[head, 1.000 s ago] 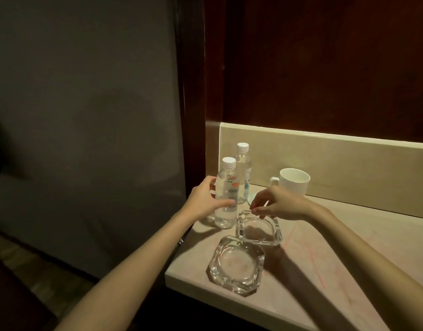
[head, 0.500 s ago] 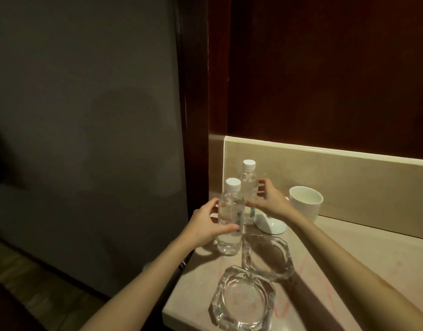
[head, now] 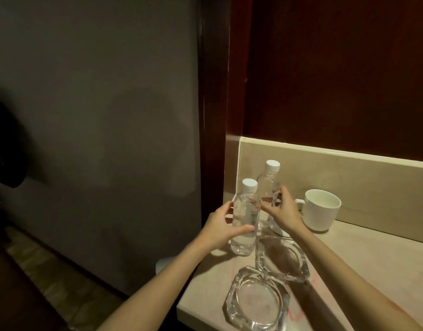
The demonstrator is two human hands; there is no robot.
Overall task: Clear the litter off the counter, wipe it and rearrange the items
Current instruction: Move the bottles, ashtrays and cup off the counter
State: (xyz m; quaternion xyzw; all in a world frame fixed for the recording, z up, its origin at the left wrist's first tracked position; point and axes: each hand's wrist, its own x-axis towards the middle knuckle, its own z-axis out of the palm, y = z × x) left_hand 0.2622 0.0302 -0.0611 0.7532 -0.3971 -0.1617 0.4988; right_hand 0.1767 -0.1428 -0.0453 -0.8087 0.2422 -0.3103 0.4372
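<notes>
A: The left hand [head: 220,228] is wrapped round the nearer water bottle [head: 244,218], thumb across its front and fingers behind, low on the clear body. The right hand [head: 281,211] reaches to the farther water bottle [head: 269,182], its fingers curled against that bottle's side.

B: Does the right hand truly grip it?

A: The fingers bend round the near side, and something clear and thin shows at the fingertips; whether it is the bottle's own label or a separate thing cannot be told. The two hands are close together, nearly touching between the bottles.

B: Where do the bottles stand?

A: Both are upright at the left back corner of the counter [head: 372,254], white caps on, the farther one just before the backsplash [head: 349,173]. The nearer one's base meets the counter close to its left edge.

B: And the other things?

A: A white cup [head: 321,211] stands to the right of the hands, near the backsplash. Two glass ashtrays lie in front: the farther ashtray [head: 283,259] under the right forearm, the nearer ashtray [head: 257,299] touching it, at the counter's front edge. Faint red marks show on the counter beside them.
</notes>
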